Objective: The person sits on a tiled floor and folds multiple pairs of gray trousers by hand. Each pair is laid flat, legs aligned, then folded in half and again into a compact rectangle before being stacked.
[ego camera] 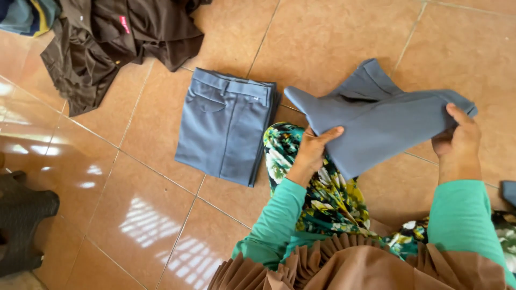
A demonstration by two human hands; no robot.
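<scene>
At the far left edge, well left of the folded trousers (pixel 226 126), a dark plastic stool (pixel 21 223) stands on the tiled floor (pixel 134 215). Up and to the left of the folded trousers lies a crumpled heap of dark brown clothes (pixel 115 40), with a bit of blue and yellow cloth (pixel 24 15) in the corner beyond it.

The folded trousers are grey-blue, lie flat on the floor with the waistband away from the person, and sit apart from both hands (the nearer one is the left).

Just right of the folded trousers, the left hand (pixel 312 150) holds a second grey-blue garment (pixel 376 121) by its lower left edge; its grip is pressed together on the cloth, thumb on top and the other fingers hidden beneath. This garment is held up above the floor and above a flower-patterned skirt (pixel 322 190) that covers the person's lap, right of the folded trousers. One end of it spreads upward into two loose flaps.

Further right of the folded trousers, the right hand (pixel 459 139) pinches the garment's right end, thumb laid over the top edge, fingers behind it. Both arms wear green sleeves (pixel 457 215). A pleated brown cloth (pixel 349 266) fills the bottom of the view.
</scene>
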